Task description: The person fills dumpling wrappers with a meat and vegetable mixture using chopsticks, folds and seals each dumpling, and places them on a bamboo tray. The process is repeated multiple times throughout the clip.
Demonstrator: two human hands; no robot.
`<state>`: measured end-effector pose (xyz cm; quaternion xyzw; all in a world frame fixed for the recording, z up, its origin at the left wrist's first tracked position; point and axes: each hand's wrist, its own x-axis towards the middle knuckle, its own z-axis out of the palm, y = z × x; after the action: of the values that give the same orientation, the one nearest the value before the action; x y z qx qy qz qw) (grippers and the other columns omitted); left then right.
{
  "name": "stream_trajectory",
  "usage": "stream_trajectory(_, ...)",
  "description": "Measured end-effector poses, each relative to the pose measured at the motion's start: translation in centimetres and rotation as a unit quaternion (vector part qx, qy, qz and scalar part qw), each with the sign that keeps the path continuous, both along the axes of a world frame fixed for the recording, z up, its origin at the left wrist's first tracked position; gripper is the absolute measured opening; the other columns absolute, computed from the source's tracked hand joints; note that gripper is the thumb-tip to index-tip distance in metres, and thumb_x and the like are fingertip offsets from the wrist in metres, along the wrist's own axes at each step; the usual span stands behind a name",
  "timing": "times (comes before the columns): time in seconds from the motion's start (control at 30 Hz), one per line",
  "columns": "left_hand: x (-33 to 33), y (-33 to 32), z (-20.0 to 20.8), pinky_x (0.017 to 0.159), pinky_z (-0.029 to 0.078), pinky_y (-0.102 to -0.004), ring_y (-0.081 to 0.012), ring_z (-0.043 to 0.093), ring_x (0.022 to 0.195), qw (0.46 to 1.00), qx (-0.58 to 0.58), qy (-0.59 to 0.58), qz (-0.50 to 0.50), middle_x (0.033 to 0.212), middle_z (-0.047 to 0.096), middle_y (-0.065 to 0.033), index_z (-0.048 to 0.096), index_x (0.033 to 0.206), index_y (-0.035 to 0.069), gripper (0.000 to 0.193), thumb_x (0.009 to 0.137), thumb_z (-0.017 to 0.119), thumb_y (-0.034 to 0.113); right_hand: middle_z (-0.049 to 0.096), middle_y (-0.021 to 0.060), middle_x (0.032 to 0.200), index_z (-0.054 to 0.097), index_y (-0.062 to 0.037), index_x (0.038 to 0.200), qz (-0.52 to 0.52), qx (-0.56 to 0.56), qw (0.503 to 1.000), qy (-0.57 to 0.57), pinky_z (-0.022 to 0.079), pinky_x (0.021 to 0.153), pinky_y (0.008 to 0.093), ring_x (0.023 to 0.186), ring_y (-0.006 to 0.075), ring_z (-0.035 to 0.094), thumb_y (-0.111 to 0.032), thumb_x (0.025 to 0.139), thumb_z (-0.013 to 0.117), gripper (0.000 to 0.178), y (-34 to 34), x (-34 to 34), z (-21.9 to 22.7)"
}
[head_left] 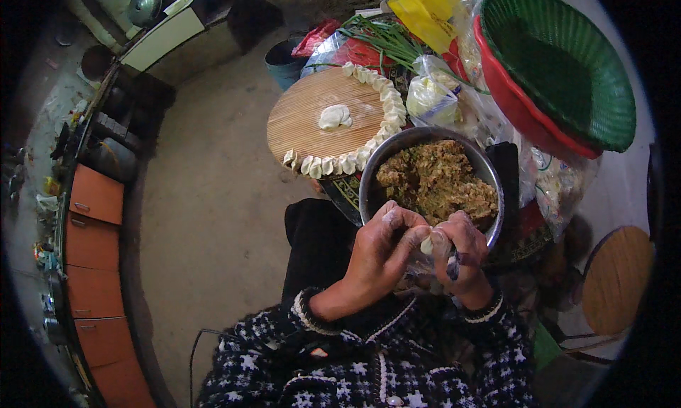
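Note:
Close to my chest, both hands meet at the near rim of a metal bowl (367,195) of minced filling (436,177). My left hand (386,250) pinches a small white dumpling (426,246) between its fingertips. From the other side my right hand (462,252) closes on the same dumpling, its fingers dusted with flour. A narrow shiny utensil (452,265) sticks out of the right hand; its kind cannot be made out. Beyond the bowl, a round wooden board (301,121) carries finished dumplings (389,110) along its edge and flattened wrappers (335,116) in its middle.
A green basket (560,68) sits in a red one (511,89) at the far right. Green onions (386,39) and plastic bags (433,96) lie behind the bowl. A bucket (282,64) stands past the board. Orange cabinets (96,248) line the left; a wooden stool (617,280) is at right.

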<state>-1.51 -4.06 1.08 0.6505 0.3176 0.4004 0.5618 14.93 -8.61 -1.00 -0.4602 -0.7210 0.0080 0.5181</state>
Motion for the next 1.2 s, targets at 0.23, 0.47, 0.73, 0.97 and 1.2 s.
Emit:
stream_trajectory(0.23, -4.5, 5.5, -1.3, 0.075, 0.047, -0.0243, -0.0094, 0.059, 0.082, 0.981, -0.1, -0.131, 0.099, 0.088, 0.066, -0.0013, 0.067, 0.097, 0.002, 0.015, 0.097, 0.06, 0.015, 0.061, 0.0069, 0.079, 0.06, 0.0018, 0.113, 0.0, -0.097, 0.968, 0.232, 0.046, 0.062, 0.0275, 0.065, 0.0152, 0.054, -0.02, 0.102, 0.049, 0.027, -0.2, 0.5, -0.3)
stream_trajectory(0.47, -13.6, 17.5, -6.6, 0.085, 0.052, -0.0289, -0.0161, 0.065, 0.094, 0.941, -0.024, -0.069, 0.332, 0.101, 0.068, -0.0085, 0.065, 0.107, -0.004, 0.024, 0.093, 0.067, 0.015, 0.06, 0.0042, 0.081, 0.06, 0.0008, 0.106, -0.069, -0.119, 0.943, 0.305, 0.031, 0.053, 0.0207, 0.057, 0.0032, 0.036, -0.024, 0.107, 0.038, 0.034, -1.8, 3.0, 0.2)
stream_trajectory(0.73, -14.3, 18.8, -11.2, 0.074, 0.052, -0.027, -0.0106, 0.064, 0.081, 0.909, 0.078, 0.11, 0.394, 0.088, 0.071, -0.0069, 0.068, 0.098, -0.003, 0.017, 0.089, 0.071, 0.01, 0.057, 0.0048, 0.083, 0.056, -0.0018, 0.088, -0.09, -0.159, 0.94, 0.289, 0.028, 0.051, 0.0201, 0.055, 0.0033, 0.035, -0.023, 0.107, 0.036, 0.034, -1.8, 2.6, 0.7)
stream_trajectory(0.97, -13.8, 18.0, -11.8, 0.073, 0.053, -0.0283, -0.0137, 0.066, 0.079, 0.901, 0.125, 0.156, 0.385, 0.086, 0.07, -0.0093, 0.064, 0.097, -0.002, 0.013, 0.091, 0.067, 0.009, 0.056, 0.0035, 0.082, 0.056, -0.0018, 0.089, -0.097, -0.168, 0.937, 0.292, 0.028, 0.051, 0.0202, 0.056, 0.0033, 0.035, -0.023, 0.107, 0.035, 0.035, -1.6, 2.4, 1.0)
stream_trajectory(1.2, -14.0, 17.8, -12.4, 0.081, 0.053, -0.0318, -0.0169, 0.067, 0.091, 0.899, 0.151, 0.12, 0.394, 0.101, 0.069, -0.0123, 0.058, 0.112, -0.001, 0.019, 0.095, 0.06, 0.007, 0.056, 0.0033, 0.081, 0.056, -0.002, 0.089, -0.083, -0.173, 0.933, 0.304, 0.027, 0.051, 0.0203, 0.055, 0.0031, 0.035, -0.022, 0.107, 0.035, 0.034, -1.8, 2.7, 1.0)
